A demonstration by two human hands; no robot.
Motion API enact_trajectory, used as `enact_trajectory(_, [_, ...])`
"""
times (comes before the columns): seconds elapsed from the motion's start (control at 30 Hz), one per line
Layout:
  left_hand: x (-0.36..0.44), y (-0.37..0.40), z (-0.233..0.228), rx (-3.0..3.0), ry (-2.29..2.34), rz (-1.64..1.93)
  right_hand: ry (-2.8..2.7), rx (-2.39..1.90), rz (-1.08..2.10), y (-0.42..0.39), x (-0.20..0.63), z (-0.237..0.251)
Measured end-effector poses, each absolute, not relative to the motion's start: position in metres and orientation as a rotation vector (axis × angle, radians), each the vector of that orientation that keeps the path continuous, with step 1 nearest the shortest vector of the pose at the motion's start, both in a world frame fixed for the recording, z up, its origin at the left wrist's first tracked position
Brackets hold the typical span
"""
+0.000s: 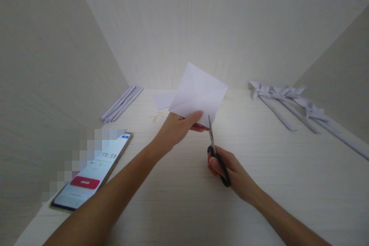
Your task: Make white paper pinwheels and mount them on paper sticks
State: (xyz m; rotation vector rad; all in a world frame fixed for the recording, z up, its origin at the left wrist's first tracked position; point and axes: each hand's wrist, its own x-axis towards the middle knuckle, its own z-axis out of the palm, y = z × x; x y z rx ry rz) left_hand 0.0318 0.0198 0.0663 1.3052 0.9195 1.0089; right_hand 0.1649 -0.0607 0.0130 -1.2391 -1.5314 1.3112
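Cutting step, we judge: left hand pinches white paper ahead of right hand, which grips scissors, blades at the paper's near corner. Next move likely calls for steady pinching.

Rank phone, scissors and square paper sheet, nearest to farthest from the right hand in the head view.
1. Scissors: gripped in the right hand.
2. Square paper sheet: ahead, in the left hand.
3. Phone: over on the left.
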Motion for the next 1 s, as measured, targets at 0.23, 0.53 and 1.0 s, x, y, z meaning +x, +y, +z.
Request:
enact_trajectory(0.23, [0.0318, 0.0197, 0.0664, 1.302, 0.93, 1.0, -1.566, -1.262, 1.284, -0.0605, 0.1657, 0.0129])
enact_trajectory(0.53, [0.0309, 0.02, 0.0686, 1.325, 0.923, 0.983, -1.534, -1.239, 1.333, -0.0613, 0.1655, 0.0113])
enact_trajectory(1.0, [0.0303, 0.0227, 0.0656, 1.334, 0.933, 0.979, -1.547, -1.262, 1.303, -0.0602, 0.1665, 0.0065])
